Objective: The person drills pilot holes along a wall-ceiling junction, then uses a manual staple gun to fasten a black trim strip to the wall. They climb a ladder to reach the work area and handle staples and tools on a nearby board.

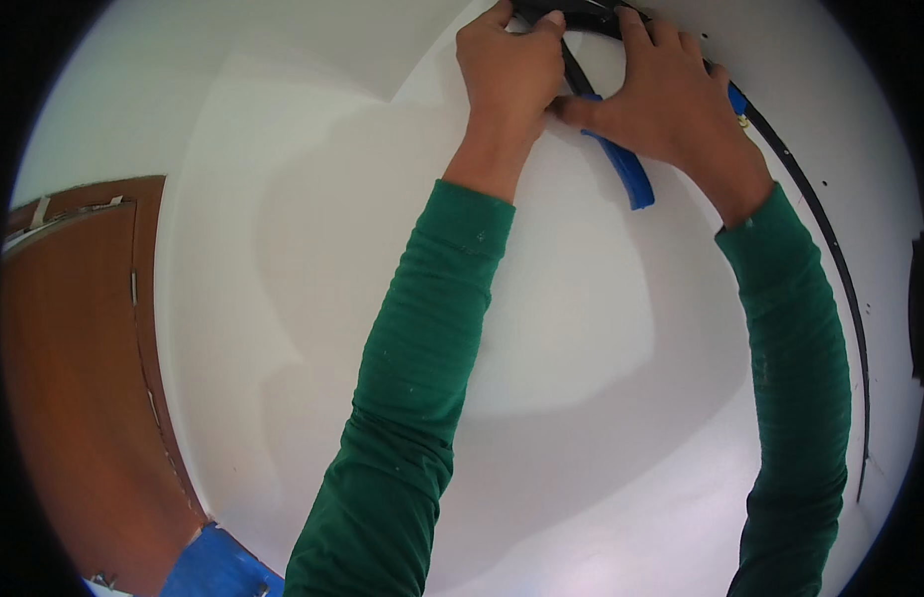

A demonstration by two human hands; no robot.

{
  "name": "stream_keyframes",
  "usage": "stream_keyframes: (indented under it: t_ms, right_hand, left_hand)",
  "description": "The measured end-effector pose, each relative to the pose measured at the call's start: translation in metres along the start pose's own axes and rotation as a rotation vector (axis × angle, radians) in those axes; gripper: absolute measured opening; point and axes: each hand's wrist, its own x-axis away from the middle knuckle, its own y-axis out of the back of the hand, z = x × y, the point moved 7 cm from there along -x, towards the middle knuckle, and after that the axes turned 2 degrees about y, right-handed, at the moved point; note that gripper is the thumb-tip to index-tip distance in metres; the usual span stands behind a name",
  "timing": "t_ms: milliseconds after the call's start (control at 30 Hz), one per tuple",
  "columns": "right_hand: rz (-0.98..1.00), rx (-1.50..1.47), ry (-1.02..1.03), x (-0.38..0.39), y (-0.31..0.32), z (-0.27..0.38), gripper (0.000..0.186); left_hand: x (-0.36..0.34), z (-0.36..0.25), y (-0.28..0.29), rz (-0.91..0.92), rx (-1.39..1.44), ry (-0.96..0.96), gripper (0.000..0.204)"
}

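Observation:
Both my arms, in green sleeves, reach up to the top of the head view. My left hand (512, 75) is closed, its thumb and fingers pinching a black piece (581, 18) at the upper edge. Beside it, my right hand (671, 99) curls its fingers over the same black piece. The right thumb lies across a tool with a curved blue grip (629, 177) and a black shank, which slants down between my hands. The tool's head is hidden. Behind the right wrist shows a small blue part (737, 98) with some yellow; I cannot tell whether it belongs to the tool.
A white wall (571, 298) with my shadows lies behind my arms. From the top, a thin black cable (830, 239) runs down the right wall past small dark holes. A brown door (84, 368) stands at left, with something blue (218, 565) below it. A dark object (920, 308) edges the far right.

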Motion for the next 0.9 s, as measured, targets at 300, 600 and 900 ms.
stream_keyframes:
  t_ms: [300,600,900]
  right_hand:
    - [-0.215,0.089,0.164,0.006,-0.024,-0.012,0.118]
    - [0.118,-0.086,-0.029,0.004,-0.031,-0.039,0.124]
    - [-0.197,0.056,0.071,0.014,-0.025,-0.049,0.113]
  left_hand:
    - [0.001,0.000,0.002,-0.002,0.065,-0.021,0.039]
    - [-0.004,0.001,0.005,-0.015,-0.006,-0.009,0.057]
    - [-0.002,0.007,-0.002,0.000,0.031,-0.022,0.056]
